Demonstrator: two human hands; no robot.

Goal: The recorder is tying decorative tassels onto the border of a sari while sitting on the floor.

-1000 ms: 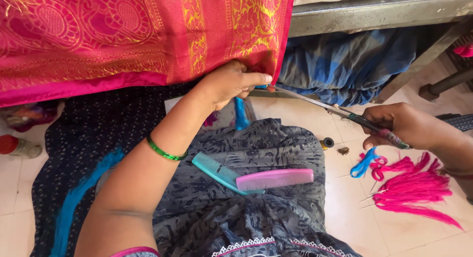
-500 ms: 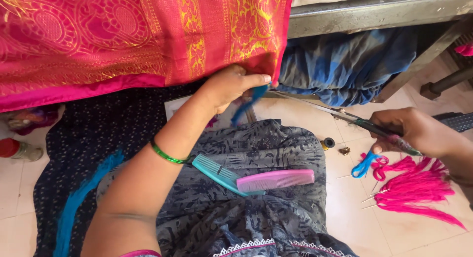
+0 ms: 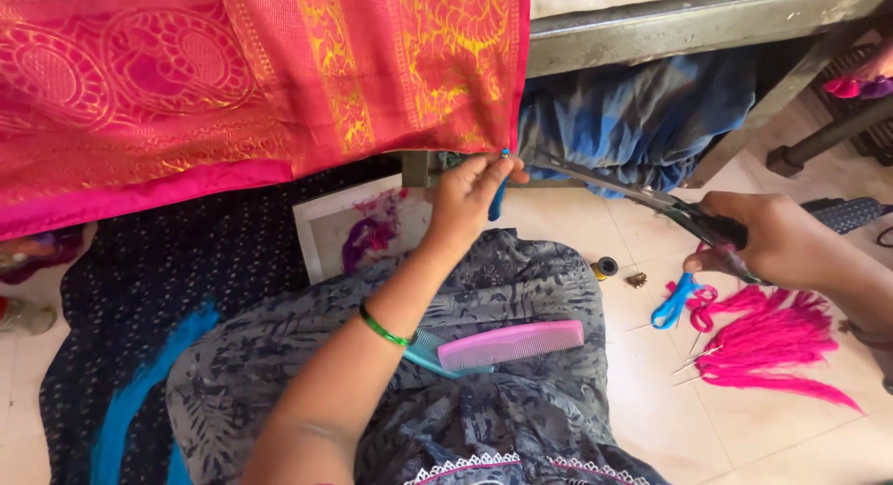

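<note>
Left hand: pinches blue tassel taut below sari corner.
Right hand: grips scissors, blades beside tassel.
Advice: keep clear of fingertips.

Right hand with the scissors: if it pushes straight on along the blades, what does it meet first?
Most likely the blue thread tassel pinched by the left hand at the pink sari's corner; the scissors' tips point there from the right hand. Depth unclear.

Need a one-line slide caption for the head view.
Left hand pinches a blue tassel; right hand aims scissors at it.
</note>
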